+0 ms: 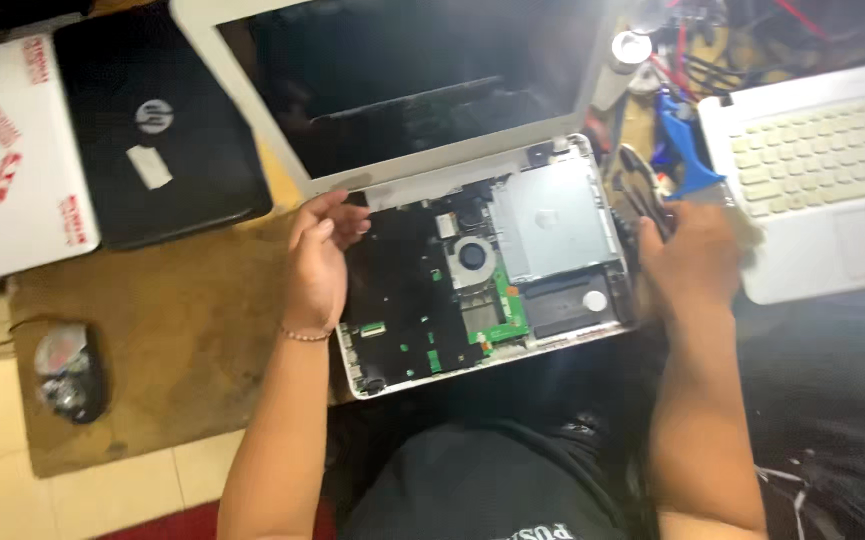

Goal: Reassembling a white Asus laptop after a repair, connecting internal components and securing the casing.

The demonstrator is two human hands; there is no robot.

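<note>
A white laptop (558, 152) lies open in front of me with its top cover off, showing a black board, a round fan (472, 256), a green circuit board (500, 312) and a silver drive (552, 215). My left hand (317, 262) rests on the left edge of the laptop base, fingers curled near the hinge. My right hand (690, 255) grips the right edge of the base, beside a blue tool (680, 145). The dark screen (402, 70) stands tilted back.
A closed black laptop (157, 130) and a white laptop lid with red stickers (12, 160) lie at the left. A white keyboard cover (822, 170) sits at the right. A small dish of parts (67, 370) rests on the brown mat (182, 340). Cables and tools crowd the upper right.
</note>
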